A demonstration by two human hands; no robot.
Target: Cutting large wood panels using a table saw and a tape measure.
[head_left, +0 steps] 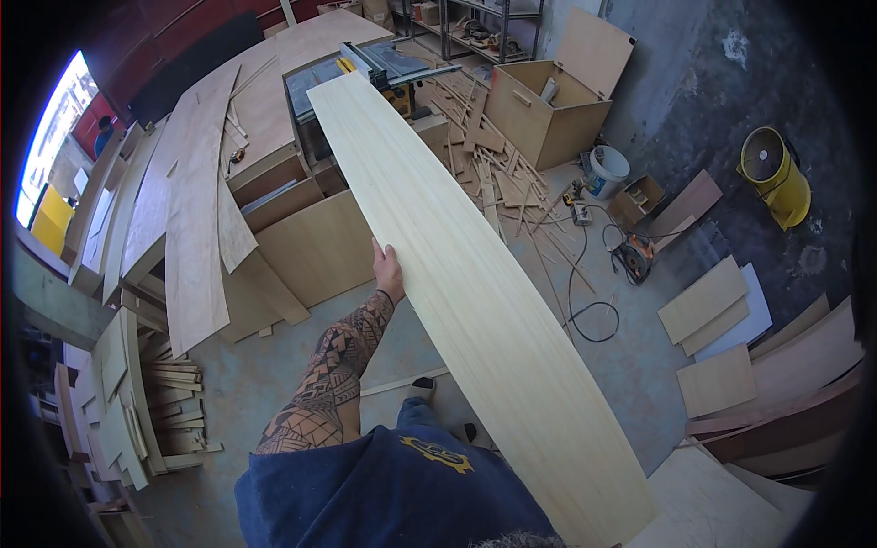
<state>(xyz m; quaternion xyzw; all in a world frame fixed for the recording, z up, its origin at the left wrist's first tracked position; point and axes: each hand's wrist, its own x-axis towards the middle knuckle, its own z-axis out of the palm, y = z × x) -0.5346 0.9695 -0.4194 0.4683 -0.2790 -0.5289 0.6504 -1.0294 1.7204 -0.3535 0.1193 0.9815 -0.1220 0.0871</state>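
A long pale plywood board (466, 283) slants across the middle of the view, from the table saw (393, 75) at the far end down to the lower right beside my body. My left hand (388, 270) grips its left edge, thumb on the top face and fingers running underneath out of sight. The board's far end lies at the near edge of the saw's table. My right arm and hand do not show; the board covers that side.
Plywood sheets cover a large workbench (196, 196) at left, with a tape measure (237, 155) on it. Wood offcuts (498, 169) litter the floor near a wooden box (548, 105). A white bucket (607, 172), an orange power tool (635, 256), its cable and leaning panels (703, 301) stand at right.
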